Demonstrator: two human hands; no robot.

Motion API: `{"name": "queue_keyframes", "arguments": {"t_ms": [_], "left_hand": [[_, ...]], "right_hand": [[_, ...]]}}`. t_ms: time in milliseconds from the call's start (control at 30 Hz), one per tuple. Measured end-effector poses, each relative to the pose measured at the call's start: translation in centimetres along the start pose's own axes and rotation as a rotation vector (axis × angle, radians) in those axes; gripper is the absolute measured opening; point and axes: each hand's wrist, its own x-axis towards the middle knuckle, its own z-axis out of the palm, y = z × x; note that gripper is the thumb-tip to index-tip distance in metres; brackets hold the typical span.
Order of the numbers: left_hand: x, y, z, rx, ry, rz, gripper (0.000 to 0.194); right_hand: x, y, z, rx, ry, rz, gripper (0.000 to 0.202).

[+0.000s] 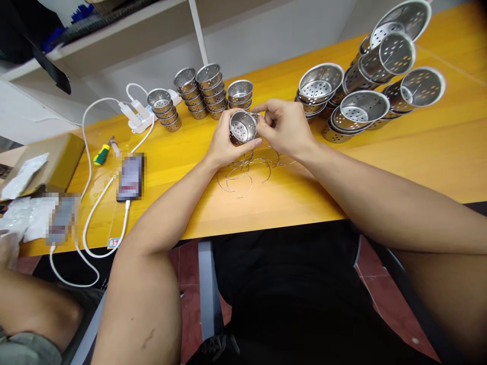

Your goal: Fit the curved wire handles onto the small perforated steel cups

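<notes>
The left hand (222, 144) holds a small, round cup of silver metal with many holes (242, 133); its grip is closed around the wall, with the thumb along the near side. The cup is between the two hands, over the yellow wooden counter (308, 200), and it is tilted so that its mouth looks toward the person. The right hand (283, 124) is at the right side of the rim, with the fingers bent. Whether this second grip is pinching a wire or only touching the rim, I cannot tell, because the detail is too small. Below and in front of the cup lie some thin, silvery, curved wires (247, 175), loosely crossed.

In my judgement, this is fine work at the rim, so the left hand should hold the cup steady and the right fingers should make only small movements. The metal wall seems thin and may bend under strong squeezing; therefore a firm but gentle hold is better. It would be useful to turn the cup with the left hand, so that the worked place faces the right fingers. One should also take care that the wires do not hook together, and that the right forearm (353, 187) does not push the stacks of silver perforated cups (365, 76) near it.
</notes>
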Motion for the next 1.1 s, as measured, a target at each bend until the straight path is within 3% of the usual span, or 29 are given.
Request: {"name": "queue_keyframes", "arguments": {"t_ms": [267,467,767,933,1100], "left_hand": [[0.0,0.3,0.0,-0.031,-0.015,-0.016,0.102],[0.0,0.7,0.3,-0.041,-0.051,-0.036,0.116],[-0.3,0.2,0.5,-0.014,-0.04,-0.035,0.11],[-0.2,0.3,0.3,-0.076,-0.055,-0.029,0.104],[0.1,0.0,0.0,-0.117,-0.07,-0.119,0.106]], "right_hand": [[-0.2,-0.8,0.4,0.081,-0.064,0.008,0.072],[-0.4,-1.5,0.3,0.075,-0.04,0.052,0.074],[-0.5,-1.4,0.7,0.065,-0.039,0.032,0.065],[-0.2,-1.3,0.5,0.143,-0.108,0.009,0.064],[0.1,-1.0,-0.7,0.215,-0.193,-0.013,0.065]]}}
